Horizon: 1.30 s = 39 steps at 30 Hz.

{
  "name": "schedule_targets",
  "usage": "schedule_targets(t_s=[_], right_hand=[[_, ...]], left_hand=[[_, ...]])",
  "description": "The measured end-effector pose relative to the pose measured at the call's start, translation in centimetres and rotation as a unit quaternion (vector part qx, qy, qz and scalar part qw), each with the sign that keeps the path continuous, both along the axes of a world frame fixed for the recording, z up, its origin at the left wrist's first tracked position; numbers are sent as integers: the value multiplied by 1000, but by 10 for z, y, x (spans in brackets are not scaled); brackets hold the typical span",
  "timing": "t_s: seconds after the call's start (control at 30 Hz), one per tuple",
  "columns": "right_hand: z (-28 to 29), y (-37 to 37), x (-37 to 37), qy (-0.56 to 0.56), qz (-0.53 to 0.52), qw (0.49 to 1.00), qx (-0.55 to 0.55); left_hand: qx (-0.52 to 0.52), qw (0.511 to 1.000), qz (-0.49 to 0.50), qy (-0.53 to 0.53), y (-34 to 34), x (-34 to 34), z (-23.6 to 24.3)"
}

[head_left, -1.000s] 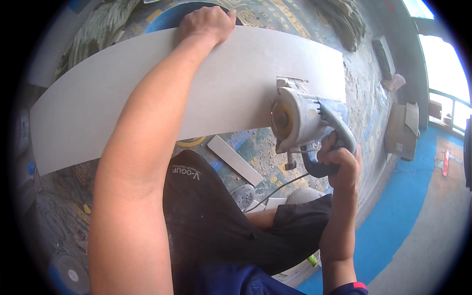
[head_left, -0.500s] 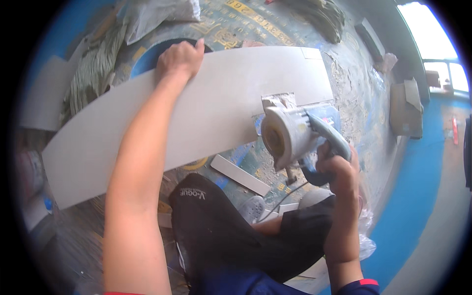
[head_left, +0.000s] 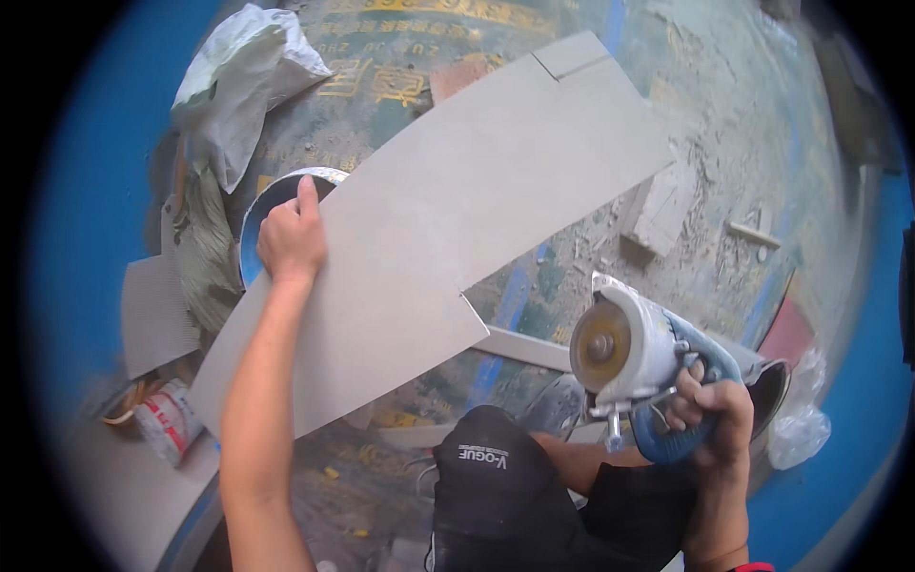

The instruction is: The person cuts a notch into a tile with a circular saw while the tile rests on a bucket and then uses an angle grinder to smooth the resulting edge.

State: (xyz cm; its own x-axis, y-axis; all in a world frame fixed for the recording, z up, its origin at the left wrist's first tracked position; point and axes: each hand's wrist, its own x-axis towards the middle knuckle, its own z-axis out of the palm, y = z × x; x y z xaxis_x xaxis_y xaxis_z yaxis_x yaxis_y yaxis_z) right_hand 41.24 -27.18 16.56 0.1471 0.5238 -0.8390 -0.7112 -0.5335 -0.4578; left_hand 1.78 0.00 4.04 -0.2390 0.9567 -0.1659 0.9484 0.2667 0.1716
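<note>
Head view, looking down on a dusty floor [head_left: 724, 124] strewn with offcuts. Largest item: a long grey tile [head_left: 448, 219] running from 8 o'clock up to 1 o'clock, with a stepped notch along its lower edge near centre and a small cut-out at its top corner. The left hand [head_left: 293, 238], at 10 o'clock, is closed over the tile's upper-left edge, thumb raised, holding it tilted over a round blue bucket [head_left: 262, 214]. A crumpled bag [head_left: 238, 86] lies at 11 o'clock; a flattened can [head_left: 167, 419] at 8 o'clock. The tile cutter [head_left: 634, 367] sits at 4 o'clock, well apart from the tile, disc facing the camera. The right hand [head_left: 710, 415] is wrapped firmly round its blue handle. A black-clad knee [head_left: 496, 477] sits at 6 o'clock, just beside the cutter. Judgement: good practice calls for the tile fully supported, fingers away from any cut line, and the disc pointed away from the knee.
</note>
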Motion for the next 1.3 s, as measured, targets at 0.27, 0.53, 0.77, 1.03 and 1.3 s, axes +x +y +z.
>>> schedule_targets(t_s=[0.27,0.53,0.77,1.03,1.3], right_hand=[[-32,2,-7,124,-209,969,-51],[-45,9,-57,193,-308,929,-65],[-58,22,-63,280,-318,904,-62],[-76,46,-54,341,-281,895,-52],[-84,54,-55,372,-277,884,-62]], left_hand=[[13,1000,-16,7,0,1,-23],[3,1000,-13,12,4,4,-23],[-29,999,-11,7,5,3,-23],[-39,999,-16,-19,5,6,-18],[-42,999,-2,21,5,6,-20]])
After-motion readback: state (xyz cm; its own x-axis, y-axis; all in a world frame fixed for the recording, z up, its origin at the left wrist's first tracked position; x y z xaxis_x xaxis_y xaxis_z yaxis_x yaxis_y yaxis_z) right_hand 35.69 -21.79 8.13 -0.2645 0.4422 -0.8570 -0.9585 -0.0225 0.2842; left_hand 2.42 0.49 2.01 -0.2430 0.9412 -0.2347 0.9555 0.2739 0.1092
